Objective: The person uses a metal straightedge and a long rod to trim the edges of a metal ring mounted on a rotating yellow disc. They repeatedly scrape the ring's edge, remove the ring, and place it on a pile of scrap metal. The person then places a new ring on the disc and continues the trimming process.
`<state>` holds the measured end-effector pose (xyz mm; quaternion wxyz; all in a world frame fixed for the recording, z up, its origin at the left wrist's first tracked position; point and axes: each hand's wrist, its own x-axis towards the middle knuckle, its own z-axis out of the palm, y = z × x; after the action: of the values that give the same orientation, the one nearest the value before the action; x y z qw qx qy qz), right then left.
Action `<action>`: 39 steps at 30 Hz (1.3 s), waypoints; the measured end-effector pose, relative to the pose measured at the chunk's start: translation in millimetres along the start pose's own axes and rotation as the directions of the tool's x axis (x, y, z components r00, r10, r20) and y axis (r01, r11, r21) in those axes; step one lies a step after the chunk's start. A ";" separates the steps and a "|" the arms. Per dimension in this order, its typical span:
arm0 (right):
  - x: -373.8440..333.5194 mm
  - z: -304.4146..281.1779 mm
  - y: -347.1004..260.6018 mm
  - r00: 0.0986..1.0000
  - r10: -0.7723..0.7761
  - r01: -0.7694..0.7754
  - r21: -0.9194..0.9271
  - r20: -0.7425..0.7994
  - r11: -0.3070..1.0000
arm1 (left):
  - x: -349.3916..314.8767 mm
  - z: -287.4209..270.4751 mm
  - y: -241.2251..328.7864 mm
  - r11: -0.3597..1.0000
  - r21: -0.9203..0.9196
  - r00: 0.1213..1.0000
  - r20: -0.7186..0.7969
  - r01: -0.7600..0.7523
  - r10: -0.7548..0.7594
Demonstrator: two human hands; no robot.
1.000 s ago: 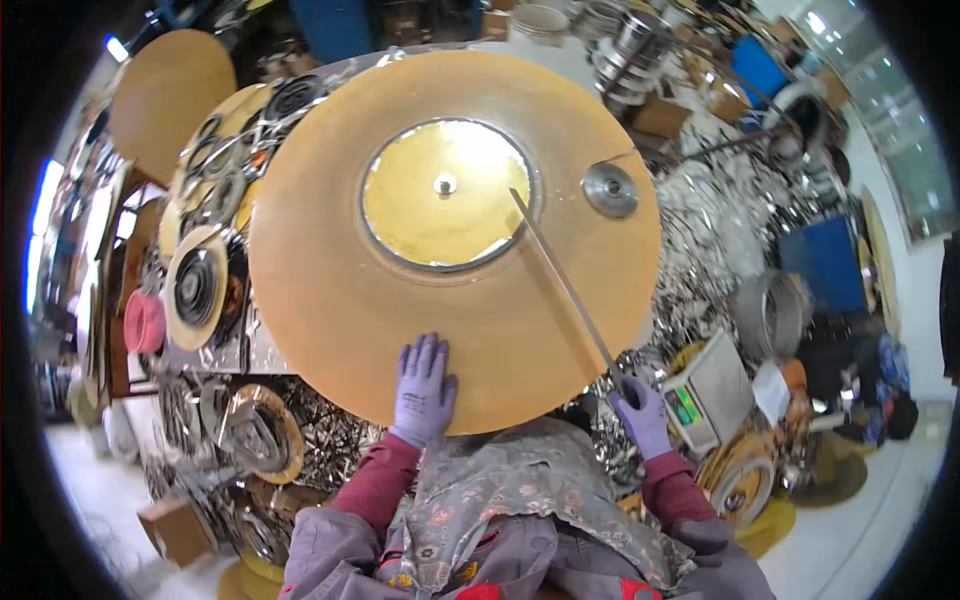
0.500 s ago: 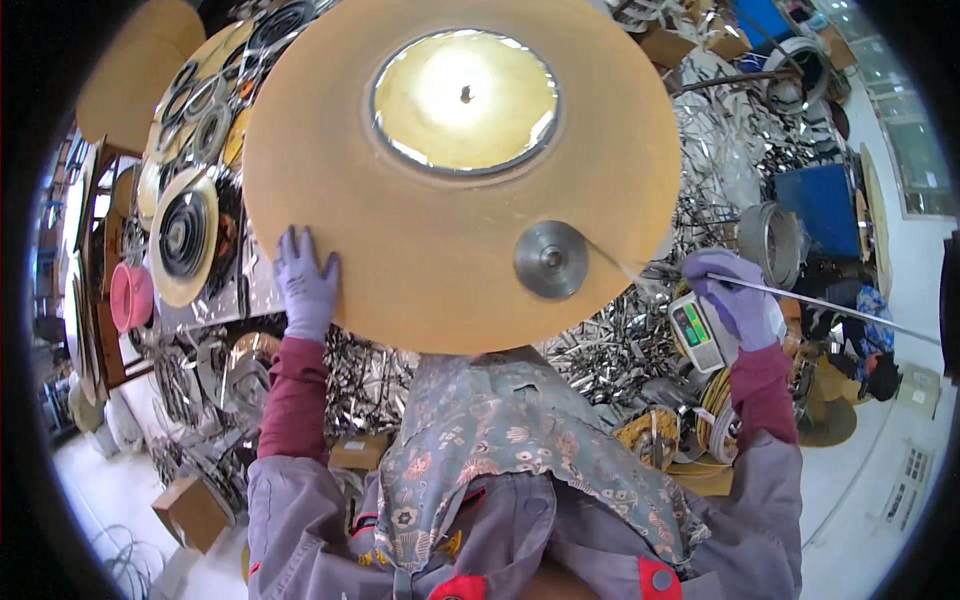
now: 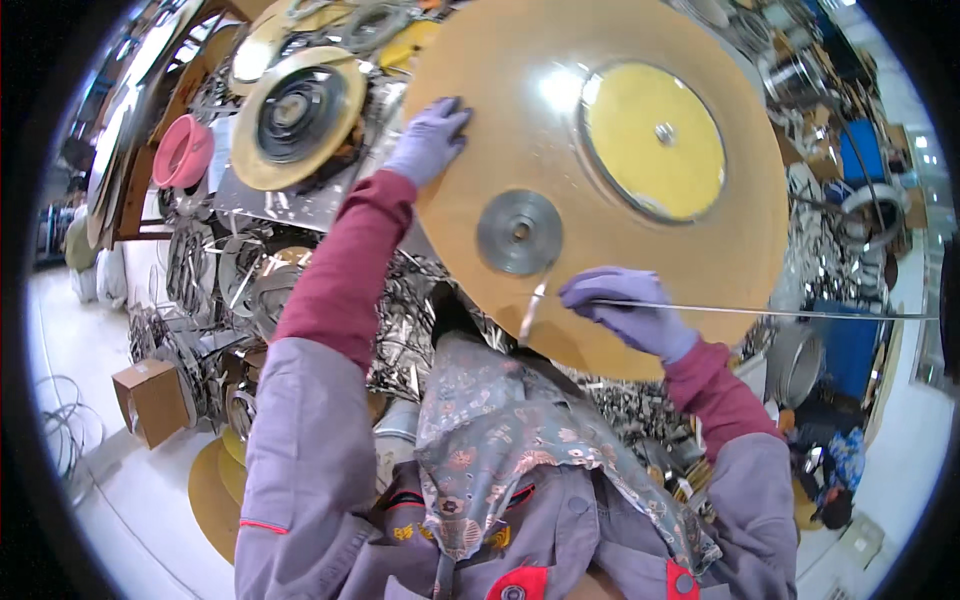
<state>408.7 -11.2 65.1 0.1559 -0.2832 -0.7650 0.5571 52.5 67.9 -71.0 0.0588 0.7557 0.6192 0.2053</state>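
A broad tan disc lies before me, with a round yellow centre. On its near left part rests a small grey coil of metal strip, whose loose end hangs toward the near edge. My left hand, in a purple glove, lies on the disc's left edge with fingers stretched over the surface. Above the disc's near side, my right hand, also gloved, is closed around a long thin metal strip that runs off to the right. The coil's loose end is just left of the right fingertips.
Another disc with a dark coil stands at the left, beside a pink basin. Heaps of shiny metal strips surround the big disc. A cardboard box is at lower left, a blue bin at right.
The view has turned, and the big disc appears farther right. My right hand has moved left over the disc with the strip. The coil's loose end, which pointed right, now points toward me.
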 end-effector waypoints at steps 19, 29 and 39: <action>263.1 -213.0 62.8 0.922 0.347 -0.372 -0.144 -0.173 0.917 | -128.0 -67.3 -51.9 0.705 0.053 0.688 0.179 0.707 -0.703; 153.1 -398.1 190.2 0.506 0.272 -0.271 0.148 -0.819 0.951 | -128.2 -83.3 -20.5 0.600 -0.370 0.657 0.039 0.709 -0.753; -74.3 -292.0 168.2 0.274 0.075 -0.476 -0.067 -0.959 0.877 | -170.4 -110.7 35.4 0.721 -0.360 0.800 0.154 0.592 -0.580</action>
<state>672.9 203.6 9.3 0.4144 -0.7037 -0.5530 0.1654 17.0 -122.0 1.3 0.2793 0.4967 0.7711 0.2839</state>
